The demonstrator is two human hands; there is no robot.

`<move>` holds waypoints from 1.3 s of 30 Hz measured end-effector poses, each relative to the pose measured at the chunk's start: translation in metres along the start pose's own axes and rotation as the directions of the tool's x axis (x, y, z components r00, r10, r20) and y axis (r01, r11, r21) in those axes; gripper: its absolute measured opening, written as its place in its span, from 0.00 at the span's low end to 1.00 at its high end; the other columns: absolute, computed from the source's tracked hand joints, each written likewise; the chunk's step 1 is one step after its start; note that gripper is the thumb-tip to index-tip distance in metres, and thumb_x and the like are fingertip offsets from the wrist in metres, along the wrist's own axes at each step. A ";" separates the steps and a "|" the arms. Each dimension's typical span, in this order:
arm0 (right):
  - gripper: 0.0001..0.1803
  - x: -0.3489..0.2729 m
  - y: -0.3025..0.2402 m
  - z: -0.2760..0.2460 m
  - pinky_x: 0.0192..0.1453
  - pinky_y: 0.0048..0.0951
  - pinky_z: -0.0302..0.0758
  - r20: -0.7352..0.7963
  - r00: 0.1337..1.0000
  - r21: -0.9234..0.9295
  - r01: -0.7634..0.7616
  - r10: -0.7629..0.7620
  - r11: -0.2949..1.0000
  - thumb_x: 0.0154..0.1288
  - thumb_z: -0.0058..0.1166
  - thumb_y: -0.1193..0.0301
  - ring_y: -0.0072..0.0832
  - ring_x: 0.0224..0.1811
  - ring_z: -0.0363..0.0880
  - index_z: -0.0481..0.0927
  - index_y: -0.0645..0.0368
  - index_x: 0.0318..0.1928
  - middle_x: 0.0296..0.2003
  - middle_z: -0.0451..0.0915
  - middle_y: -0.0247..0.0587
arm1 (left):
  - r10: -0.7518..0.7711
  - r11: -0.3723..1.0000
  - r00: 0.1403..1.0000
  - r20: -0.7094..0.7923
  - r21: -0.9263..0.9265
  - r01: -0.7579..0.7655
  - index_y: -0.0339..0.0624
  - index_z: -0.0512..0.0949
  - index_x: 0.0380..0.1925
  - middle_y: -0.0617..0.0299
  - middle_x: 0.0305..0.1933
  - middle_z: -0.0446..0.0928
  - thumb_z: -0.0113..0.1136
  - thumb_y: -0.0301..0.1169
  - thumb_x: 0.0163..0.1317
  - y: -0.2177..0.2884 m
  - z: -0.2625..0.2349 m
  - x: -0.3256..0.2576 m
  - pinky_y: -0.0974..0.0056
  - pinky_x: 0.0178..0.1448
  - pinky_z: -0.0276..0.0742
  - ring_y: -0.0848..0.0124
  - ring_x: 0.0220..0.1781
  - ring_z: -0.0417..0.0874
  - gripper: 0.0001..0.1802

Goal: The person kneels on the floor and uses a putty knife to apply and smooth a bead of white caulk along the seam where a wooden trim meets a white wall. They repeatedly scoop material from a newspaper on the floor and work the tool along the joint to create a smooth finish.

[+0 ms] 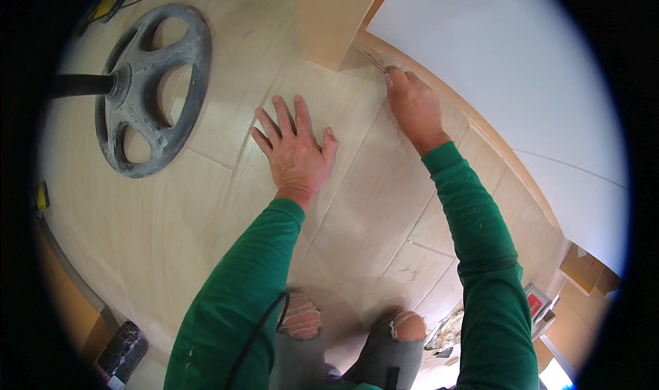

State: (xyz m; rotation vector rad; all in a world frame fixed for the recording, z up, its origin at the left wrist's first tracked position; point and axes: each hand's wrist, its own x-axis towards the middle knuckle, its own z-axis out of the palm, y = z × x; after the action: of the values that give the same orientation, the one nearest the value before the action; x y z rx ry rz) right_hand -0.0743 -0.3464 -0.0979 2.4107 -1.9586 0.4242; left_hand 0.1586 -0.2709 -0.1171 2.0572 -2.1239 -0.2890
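Note:
My left hand lies palm down on the light wood-look floor, its fingers spread. Up ahead on the right, my right hand is closed round a thin, slender tool. The tool points up and left, toward the corner where a tan upright panel meets the wood-coloured strip along the foot of a white panel. Its kind is too small to make out, and my fingers cover its near end. I cannot tell whether its tip touches the strip or the floor.
A dusty grey, spoked round base with a black post stands at the left. My knees are at the lower edge. Cardboard-coloured boxes lie at the right, and a dark, dusty object at the lower left.

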 end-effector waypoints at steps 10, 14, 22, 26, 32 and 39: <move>0.07 0.028 0.000 0.014 0.42 0.47 0.83 0.037 0.998 -0.113 0.053 -0.050 0.992 0.70 0.54 0.72 0.49 0.42 0.86 0.78 0.56 0.46 0.40 0.85 0.48 | 0.006 1.000 1.000 -0.012 0.000 -0.006 0.41 0.56 0.82 0.33 0.85 0.49 0.52 0.54 0.72 -0.002 0.003 0.000 0.23 0.82 0.34 0.24 0.84 0.41 0.46; 0.06 0.010 0.012 0.000 0.43 0.49 0.83 0.052 0.997 -0.041 -0.056 0.058 0.998 0.71 0.52 0.73 0.50 0.42 0.87 0.77 0.57 0.46 0.40 0.85 0.49 | 0.008 1.000 1.000 -0.004 -0.016 -0.008 0.40 0.56 0.82 0.33 0.85 0.49 0.52 0.54 0.72 0.000 0.001 -0.001 0.23 0.82 0.34 0.24 0.84 0.41 0.46; 0.09 0.047 -0.007 0.004 0.41 0.55 0.82 0.166 0.983 -0.111 -0.064 0.082 0.992 0.75 0.47 0.72 0.56 0.40 0.86 0.78 0.55 0.50 0.35 0.86 0.57 | -0.004 1.000 1.000 0.012 -0.030 0.005 0.41 0.55 0.82 0.33 0.85 0.49 0.52 0.54 0.72 0.000 -0.001 -0.001 0.24 0.83 0.33 0.25 0.85 0.40 0.45; 0.11 0.045 -0.005 0.006 0.42 0.52 0.86 0.117 0.993 -0.175 -0.001 0.022 0.985 0.72 0.47 0.73 0.54 0.38 0.89 0.78 0.57 0.51 0.35 0.88 0.55 | -0.004 1.000 1.000 0.019 -0.022 0.005 0.41 0.56 0.82 0.34 0.86 0.48 0.52 0.54 0.73 -0.002 -0.003 -0.001 0.24 0.83 0.32 0.26 0.85 0.40 0.45; 0.12 0.046 -0.009 0.000 0.45 0.55 0.85 0.154 0.987 -0.200 -0.010 0.041 0.980 0.74 0.45 0.74 0.57 0.40 0.88 0.78 0.58 0.53 0.36 0.88 0.56 | -0.002 0.999 1.000 0.007 -0.036 0.002 0.41 0.56 0.82 0.35 0.86 0.48 0.51 0.54 0.73 -0.003 -0.001 -0.001 0.24 0.83 0.33 0.26 0.85 0.40 0.45; 0.12 0.010 0.015 -0.046 0.44 0.54 0.85 0.247 0.965 -0.278 -0.021 0.092 0.960 0.75 0.45 0.75 0.58 0.39 0.88 0.77 0.59 0.54 0.36 0.87 0.58 | -0.003 0.998 1.000 -0.005 -0.070 0.002 0.41 0.57 0.82 0.37 0.86 0.49 0.52 0.54 0.73 -0.003 0.000 0.000 0.25 0.83 0.34 0.26 0.85 0.41 0.44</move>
State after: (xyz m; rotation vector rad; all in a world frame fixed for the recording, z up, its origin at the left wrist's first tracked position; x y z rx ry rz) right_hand -0.0958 -0.3514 -0.0536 2.3322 -2.0250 -0.1643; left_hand 0.1609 -0.2714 -0.1180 2.0196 -2.0774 -0.3530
